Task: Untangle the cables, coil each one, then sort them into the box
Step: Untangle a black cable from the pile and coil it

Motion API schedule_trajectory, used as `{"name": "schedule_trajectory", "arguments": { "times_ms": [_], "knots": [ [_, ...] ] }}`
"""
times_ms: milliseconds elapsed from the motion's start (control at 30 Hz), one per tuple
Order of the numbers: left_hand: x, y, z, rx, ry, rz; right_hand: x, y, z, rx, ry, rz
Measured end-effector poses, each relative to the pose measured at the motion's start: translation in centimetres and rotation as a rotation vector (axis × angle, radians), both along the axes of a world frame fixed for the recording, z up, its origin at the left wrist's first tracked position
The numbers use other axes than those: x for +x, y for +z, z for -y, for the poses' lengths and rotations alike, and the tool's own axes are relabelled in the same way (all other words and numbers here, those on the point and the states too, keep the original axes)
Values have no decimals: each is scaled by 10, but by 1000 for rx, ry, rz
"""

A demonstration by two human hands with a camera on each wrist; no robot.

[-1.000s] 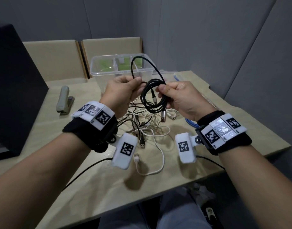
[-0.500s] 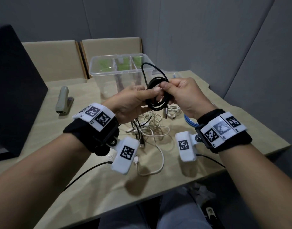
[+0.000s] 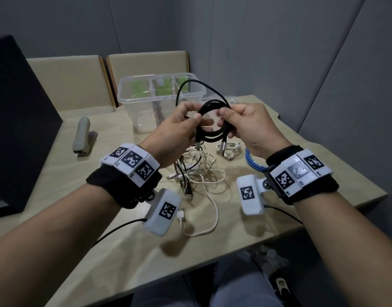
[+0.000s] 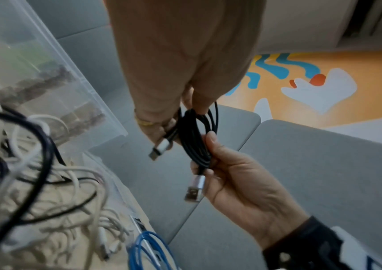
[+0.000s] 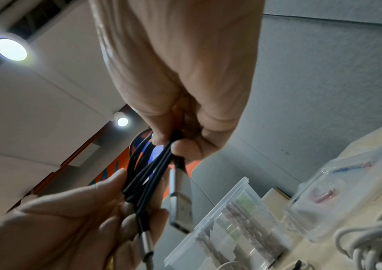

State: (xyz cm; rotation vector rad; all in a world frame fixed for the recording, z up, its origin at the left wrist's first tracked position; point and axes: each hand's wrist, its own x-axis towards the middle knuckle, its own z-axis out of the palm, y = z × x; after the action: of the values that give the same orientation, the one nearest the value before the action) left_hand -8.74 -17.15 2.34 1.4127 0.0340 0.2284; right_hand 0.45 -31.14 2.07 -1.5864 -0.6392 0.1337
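A black cable point(image 3: 212, 135), wound into a small coil, hangs in the air between my hands above the table. My left hand point(image 3: 191, 126) pinches the coil's left side and my right hand point(image 3: 227, 122) grips its right side. One loose black loop point(image 3: 190, 84) arches up in front of the clear divided box point(image 3: 128, 103). Two silver plugs point(image 3: 222, 148) dangle under the coil. In the left wrist view the coil point(image 4: 196, 142) runs between both hands. In the right wrist view my right fingers point(image 5: 180, 146) clamp the strands point(image 5: 148, 173) beside a USB plug point(image 5: 180, 197).
A tangle of white and black cables point(image 3: 197, 171) lies on the table under my hands, with a coiled blue cable point(image 3: 252, 162) to its right. A stapler point(image 3: 82, 138) sits at the left. A black monitor point(image 3: 17, 120) stands at the far left.
My hands came together at the coil, then drew slightly apart. A fresh loose loop of the black cable now stands above the coil.
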Motion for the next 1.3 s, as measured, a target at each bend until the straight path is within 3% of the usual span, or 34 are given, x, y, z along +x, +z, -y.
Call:
{"name": "schedule_trajectory", "arguments": {
  "times_ms": [300, 400, 433, 533, 567, 667, 733, 900, 967, 1133, 1300],
  "knots": [
    [2, -6, -30, 39, 260, 296, 13, 4, 12, 116, -40, -113],
    [2, -7, -34, 21, 329, 200, 17, 4, 16, 178, -64, -143],
    [3, -10, -36, 112, 343, 117, 17, 5, 17, 192, -68, -148],
    [4, -20, -44, 686, 337, -132, 17, 7, 17, 213, -64, -143],
    [4, -22, -46, 795, 325, -163, 17, 8, 16, 214, -62, -138],
    [4, -21, -46, 876, 311, -218, 15, 10, 13, 217, -57, -133],
    [6, -20, -43, 745, 308, -232, 13, 9, 12, 219, -46, -142],
    [4, -2, -29, 83, 326, -114, 4, 3, 6, 142, 32, -154],
    [6, 3, -27, -99, 328, -53, 1, -1, 4, 111, 67, -166],
    [7, 5, -10, -216, 241, -46, -5, -3, -4, 95, 102, -199],
    [5, 7, -4, -231, 83, -151, -3, -4, -3, 93, 69, -167]
  ]
}}
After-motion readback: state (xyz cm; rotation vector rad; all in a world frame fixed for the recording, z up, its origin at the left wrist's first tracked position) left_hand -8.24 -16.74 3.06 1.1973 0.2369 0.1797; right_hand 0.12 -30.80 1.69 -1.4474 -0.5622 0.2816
